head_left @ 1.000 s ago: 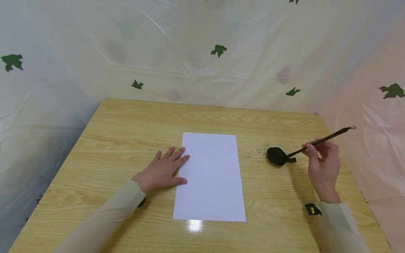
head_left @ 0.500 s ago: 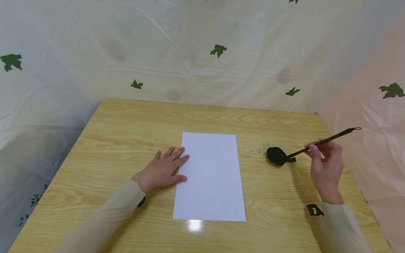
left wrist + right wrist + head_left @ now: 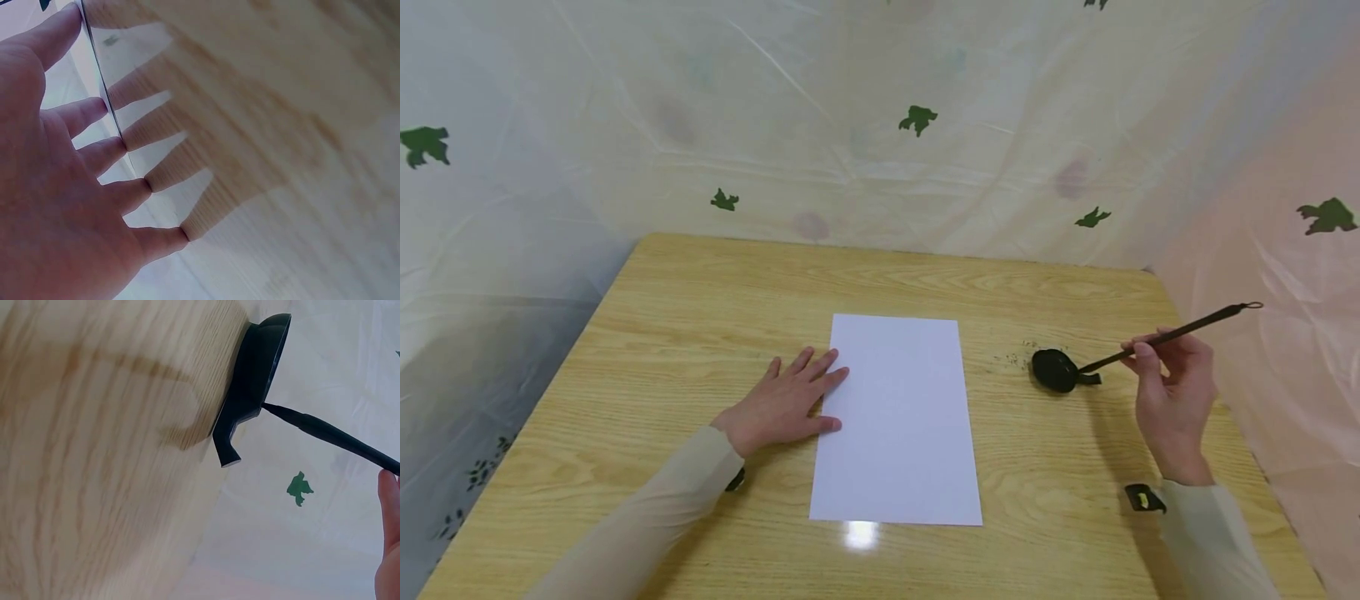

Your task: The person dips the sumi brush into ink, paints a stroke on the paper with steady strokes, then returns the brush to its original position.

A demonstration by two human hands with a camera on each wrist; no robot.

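Note:
My left hand (image 3: 786, 404) lies flat with its fingers spread, the fingertips resting on the left edge of a white paper sheet (image 3: 898, 425). In the left wrist view, the fingertips of the left hand (image 3: 69, 200) touch down along that edge. My right hand (image 3: 1176, 400) pinches the dark shaft of a calligraphy brush (image 3: 1202, 322), which slants up to a small loop. Its tip end meets the rim of a round black ink dish (image 3: 1054, 371) with a short stub. From the right wrist, the brush (image 3: 337, 434) touches the side of the dish (image 3: 256, 369); the bristles are hidden.
The wooden table (image 3: 722, 292) has light grain and holds the sheet and dish. Small dark specks (image 3: 1015, 358) mark the wood left of the dish. Pale draped sheeting (image 3: 820, 125) with green bird shapes hangs behind and on both sides.
My right hand and the brush's loop end have shifted slightly to the right, mostly in the first half second. The left hand, paper and dish stay in place.

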